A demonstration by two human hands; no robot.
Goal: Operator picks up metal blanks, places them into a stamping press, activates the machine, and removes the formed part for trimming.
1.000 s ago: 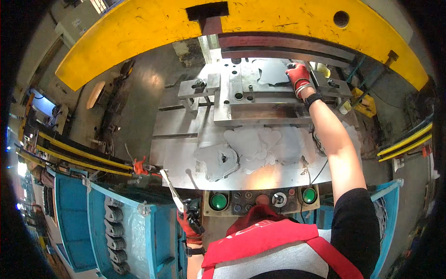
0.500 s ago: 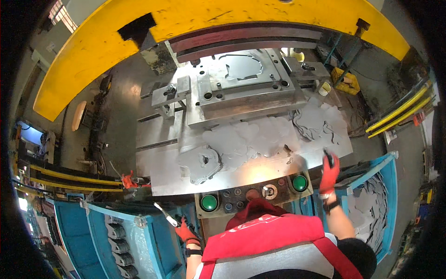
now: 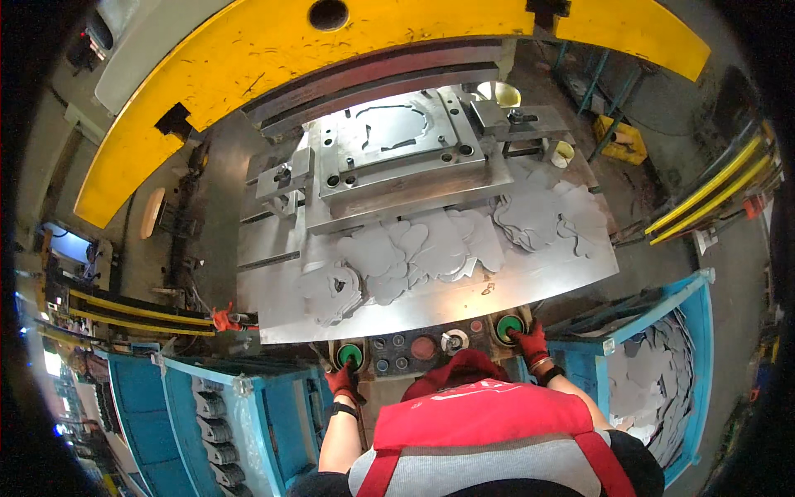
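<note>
My left hand [image 3: 342, 384], in a red glove with dark fingertips, reaches onto the left green push button [image 3: 349, 357] of the control panel. A slim stick-like tool [image 3: 318, 355] runs into this hand; most of it is hidden. On the right green push button [image 3: 508, 328] rest the fingers of my right hand [image 3: 531, 342], gloved the same way and holding nothing that I can see. Beyond the panel, a steel die [image 3: 397, 153] stands under the raised press, with a flat cut-out outline [image 3: 393, 126] on its top.
Thin grey metal pieces [image 3: 422, 248] lie across the steel table [image 3: 546, 286], with a small stack [image 3: 338, 290] at its left. Blue bins with metal parts flank me, one at left [image 3: 269, 431] and one at right [image 3: 704, 364]. A yellow press beam [image 3: 397, 23] arches overhead.
My right hand has come down and left from above the table edge onto the right button. My left hand has moved up onto the left button. The view has shifted.
</note>
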